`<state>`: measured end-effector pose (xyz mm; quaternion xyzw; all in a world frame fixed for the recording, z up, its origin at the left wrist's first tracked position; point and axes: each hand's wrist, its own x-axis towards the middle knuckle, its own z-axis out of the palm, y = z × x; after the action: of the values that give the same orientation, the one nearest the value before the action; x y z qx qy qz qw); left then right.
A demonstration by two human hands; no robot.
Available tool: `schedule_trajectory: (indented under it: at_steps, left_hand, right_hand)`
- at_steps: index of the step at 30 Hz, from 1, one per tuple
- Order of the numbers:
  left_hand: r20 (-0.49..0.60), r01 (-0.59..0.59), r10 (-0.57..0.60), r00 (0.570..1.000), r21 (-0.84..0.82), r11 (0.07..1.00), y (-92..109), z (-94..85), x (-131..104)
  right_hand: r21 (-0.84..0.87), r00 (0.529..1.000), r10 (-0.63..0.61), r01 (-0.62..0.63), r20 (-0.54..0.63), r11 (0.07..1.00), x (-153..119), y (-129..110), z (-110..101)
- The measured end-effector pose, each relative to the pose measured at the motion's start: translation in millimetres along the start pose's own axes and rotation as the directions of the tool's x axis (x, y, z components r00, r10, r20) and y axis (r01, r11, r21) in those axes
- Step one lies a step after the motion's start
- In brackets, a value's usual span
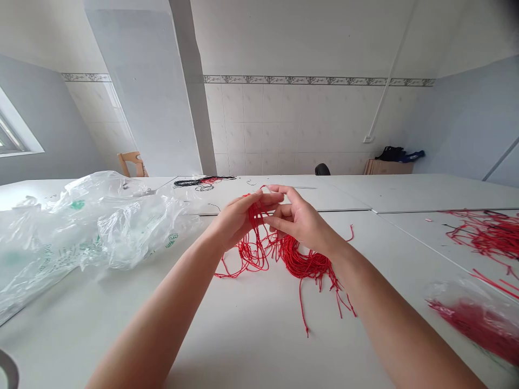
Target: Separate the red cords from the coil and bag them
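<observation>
Gripped red cords point(256, 219) in the left hand point(243, 216), thumb laid over the strands, at the centre of the frame. Held the right hand point(294, 213) just beside, fingers bent, thumb tip at the hanging strands; could not tell a pinch from a mere touch there. Had loose loops point(249, 256) of red cord lying below on the bench point(227, 335), and just right of centre a thick red coil point(306, 263), partly under the right hand, with ends trailing toward the bottom of the frame. Saw crumpled clear plastic bags point(133, 227) across the left, black cords point(188, 183) at upper centre-left, a red heap point(490, 232) at the right edge, and a bag of red material point(478, 324) at lower right.
</observation>
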<state>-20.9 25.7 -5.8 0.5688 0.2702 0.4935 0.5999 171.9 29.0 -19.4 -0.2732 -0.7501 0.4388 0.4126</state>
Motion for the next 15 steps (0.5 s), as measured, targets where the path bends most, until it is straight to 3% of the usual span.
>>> schedule_trajectory:
  at_steps: [5,10,15]
  left_hand:
    - [-0.089,-0.037,0.022,0.996,-0.168,0.985,3.2,-0.1,2.9]
    - [-0.122,0.032,-0.073,0.990,-0.307,0.951,6.5,0.9,3.2]
    - [-0.039,0.084,-0.106,0.994,-0.361,0.929,6.3,-1.1,2.0]
  right_hand:
    - [0.028,0.989,-0.028,0.032,-0.148,0.999,4.7,4.5,3.7]
    - [-0.031,0.989,-0.079,0.076,-0.129,0.997,6.0,8.6,6.9]
    - [-0.021,0.995,-0.058,0.057,-0.076,0.998,5.7,9.3,8.1]
